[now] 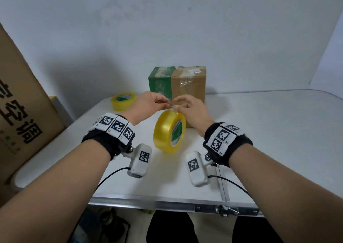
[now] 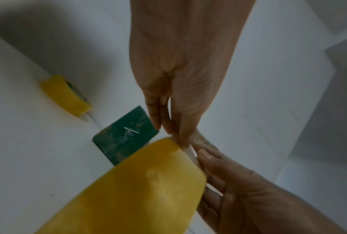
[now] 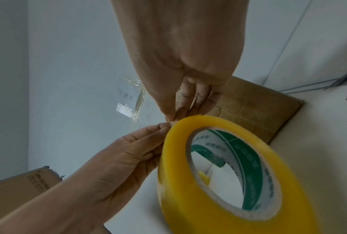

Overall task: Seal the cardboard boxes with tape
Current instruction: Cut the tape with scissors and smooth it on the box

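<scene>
A yellow tape roll [image 1: 168,131] stands on edge between my wrists over the white table [image 1: 259,131]; whether it touches the table I cannot tell. My left hand [image 1: 168,104] pinches the clear loose tape end [image 2: 198,142] at the roll's top. My right hand [image 1: 176,107] pinches the roll's top rim just beside it, fingertips almost touching the left ones. In the wrist views the roll [image 2: 138,190] [image 3: 218,174] fills the lower part of the picture, under my left hand [image 2: 180,139] and my right hand [image 3: 174,115]. A green box [image 1: 160,83] and a brown cardboard box [image 1: 189,83] stand side by side behind the hands.
A second yellow tape roll [image 1: 123,100] lies flat at the table's back left. A large printed cardboard carton [image 1: 18,112] leans at the left of the table. A taped paper scrap [image 3: 131,98] sticks to the wall. The table's right half is bare.
</scene>
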Action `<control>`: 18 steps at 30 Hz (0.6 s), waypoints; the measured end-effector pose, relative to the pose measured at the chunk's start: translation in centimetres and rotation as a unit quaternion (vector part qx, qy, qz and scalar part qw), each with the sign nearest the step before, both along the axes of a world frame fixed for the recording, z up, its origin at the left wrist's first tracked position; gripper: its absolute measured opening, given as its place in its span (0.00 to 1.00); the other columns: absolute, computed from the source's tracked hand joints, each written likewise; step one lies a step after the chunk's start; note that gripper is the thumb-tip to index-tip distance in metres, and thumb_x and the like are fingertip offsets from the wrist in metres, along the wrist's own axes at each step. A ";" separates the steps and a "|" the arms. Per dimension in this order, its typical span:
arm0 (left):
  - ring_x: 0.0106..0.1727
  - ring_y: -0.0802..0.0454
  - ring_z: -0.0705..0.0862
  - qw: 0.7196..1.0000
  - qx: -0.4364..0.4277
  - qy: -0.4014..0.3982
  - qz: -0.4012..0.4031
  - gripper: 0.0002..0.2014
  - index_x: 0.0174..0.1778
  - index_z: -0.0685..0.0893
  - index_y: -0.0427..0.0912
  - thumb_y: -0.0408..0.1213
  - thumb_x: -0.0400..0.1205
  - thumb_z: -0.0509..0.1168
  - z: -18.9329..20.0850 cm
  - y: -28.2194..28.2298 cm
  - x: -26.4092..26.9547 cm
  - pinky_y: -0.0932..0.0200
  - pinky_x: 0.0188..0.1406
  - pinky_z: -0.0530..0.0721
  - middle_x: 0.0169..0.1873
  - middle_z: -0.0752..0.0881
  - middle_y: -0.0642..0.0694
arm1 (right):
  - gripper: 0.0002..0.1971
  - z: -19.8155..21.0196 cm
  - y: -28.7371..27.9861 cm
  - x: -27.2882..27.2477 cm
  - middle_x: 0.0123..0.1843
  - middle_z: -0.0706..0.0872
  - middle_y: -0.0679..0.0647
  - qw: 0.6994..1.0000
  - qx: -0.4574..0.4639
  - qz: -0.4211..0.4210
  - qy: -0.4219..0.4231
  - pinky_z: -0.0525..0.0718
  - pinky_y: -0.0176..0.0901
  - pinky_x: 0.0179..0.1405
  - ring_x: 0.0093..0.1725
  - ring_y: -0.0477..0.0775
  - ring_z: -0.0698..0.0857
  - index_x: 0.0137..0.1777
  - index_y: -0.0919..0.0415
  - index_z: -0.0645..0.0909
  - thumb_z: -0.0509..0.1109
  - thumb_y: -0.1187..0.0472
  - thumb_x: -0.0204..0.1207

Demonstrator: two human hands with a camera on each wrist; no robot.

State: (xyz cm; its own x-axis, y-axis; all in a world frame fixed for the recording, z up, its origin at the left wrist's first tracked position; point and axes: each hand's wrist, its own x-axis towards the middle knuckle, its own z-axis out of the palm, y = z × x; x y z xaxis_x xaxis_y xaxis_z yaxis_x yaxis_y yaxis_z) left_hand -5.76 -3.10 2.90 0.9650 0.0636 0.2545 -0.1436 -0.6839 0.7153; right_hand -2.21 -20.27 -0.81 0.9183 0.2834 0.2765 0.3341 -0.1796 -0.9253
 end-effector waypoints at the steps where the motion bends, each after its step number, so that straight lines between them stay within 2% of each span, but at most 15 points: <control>1: 0.46 0.69 0.87 1.000 0.010 0.001 0.000 0.04 0.45 0.92 0.54 0.41 0.76 0.76 0.2 0.0 0.1 0.68 0.52 0.82 0.41 0.92 0.59 | 0.09 0.1 -0.1 -0.1 0.43 0.87 0.47 1.000 -0.006 0.001 -0.005 0.81 0.36 0.46 0.46 0.43 0.85 0.56 0.51 0.86 0.76 0.57 0.77; 3: 0.45 0.65 0.86 1.000 0.007 0.016 -0.001 0.05 0.47 0.93 0.52 0.43 0.77 0.76 0.5 0.0 0.2 0.67 0.51 0.83 0.41 0.92 0.57 | 0.05 0.2 -0.2 -0.2 0.43 0.88 0.44 1.000 -0.009 -0.002 -0.007 0.81 0.34 0.48 0.47 0.40 0.85 0.50 0.53 0.88 0.77 0.56 0.76; 6: 0.50 0.58 0.85 0.999 -0.001 0.054 -0.005 0.06 0.48 0.92 0.50 0.44 0.77 0.75 0.9 0.0 0.4 0.63 0.54 0.82 0.46 0.91 0.53 | 0.01 0.3 -0.1 -0.1 0.41 0.87 0.43 1.000 -0.014 -0.010 0.000 0.80 0.35 0.48 0.43 0.39 0.83 0.45 0.53 0.89 0.76 0.58 0.76; 10: 0.55 0.51 0.86 0.994 -0.053 0.095 -0.010 0.06 0.50 0.89 0.39 0.37 0.81 0.70 0.8 -1.1 0.5 0.56 0.57 0.85 0.50 0.90 0.46 | 0.02 0.3 0.3 0.5 0.43 0.88 0.48 0.999 -0.024 -0.026 0.002 0.79 0.32 0.41 0.41 0.37 0.82 0.45 0.57 0.89 0.75 0.61 0.77; 12: 0.48 0.52 0.85 0.992 -0.078 0.101 0.009 0.06 0.52 0.88 0.42 0.38 0.82 0.69 0.3 -1.8 0.6 0.57 0.47 0.85 0.50 0.89 0.47 | 0.04 0.2 0.4 1.1 0.40 0.88 0.50 0.999 -0.017 -0.035 0.033 0.80 0.34 0.39 0.39 0.43 0.84 0.40 0.58 0.90 0.76 0.63 0.76; 14: 0.41 0.54 0.83 0.992 -0.062 0.105 0.030 0.08 0.56 0.86 0.46 0.42 0.84 0.67 -0.3 -2.5 0.6 0.59 0.37 0.81 0.49 0.87 0.49 | 0.09 0.1 0.5 1.7 0.38 0.88 0.51 0.996 -0.015 -0.041 0.074 0.83 0.39 0.40 0.38 0.46 0.84 0.33 0.57 0.87 0.77 0.63 0.74; 15: 0.43 0.53 0.84 0.991 -0.056 0.113 0.034 0.10 0.59 0.84 0.48 0.45 0.84 0.67 -0.7 -2.6 0.7 0.56 0.37 0.83 0.52 0.87 0.48 | 0.10 -0.1 0.5 2.0 0.39 0.89 0.52 0.995 -0.015 -0.046 0.090 0.85 0.43 0.43 0.39 0.47 0.84 0.31 0.57 0.85 0.78 0.62 0.74; 17: 0.51 0.46 0.87 0.988 -0.060 0.136 0.042 0.15 0.65 0.82 0.50 0.50 0.84 0.65 -1.0 -2.7 0.9 0.47 0.48 0.88 0.56 0.86 0.46 | 0.10 -0.5 0.4 2.4 0.44 0.90 0.56 0.993 -0.007 -0.050 0.107 0.87 0.48 0.48 0.43 0.51 0.85 0.32 0.58 0.84 0.78 0.61 0.74; 18: 0.54 0.45 0.86 0.986 -0.062 0.150 0.045 0.17 0.66 0.80 0.50 0.52 0.84 0.64 -1.1 -2.8 0.9 0.47 0.52 0.88 0.57 0.85 0.45 | 0.10 -0.8 0.4 2.6 0.47 0.90 0.57 0.992 0.000 -0.055 0.111 0.87 0.48 0.48 0.45 0.52 0.86 0.32 0.57 0.84 0.77 0.61 0.74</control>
State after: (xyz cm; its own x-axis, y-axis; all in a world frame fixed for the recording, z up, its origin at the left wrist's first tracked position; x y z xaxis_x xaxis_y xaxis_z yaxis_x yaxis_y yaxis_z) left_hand -4.90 -5.86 1.79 0.9845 0.1660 -0.0566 0.1449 -0.5882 0.7956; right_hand 0.39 -19.89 -1.58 0.9819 0.1786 0.0638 0.1001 -0.2026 -0.9741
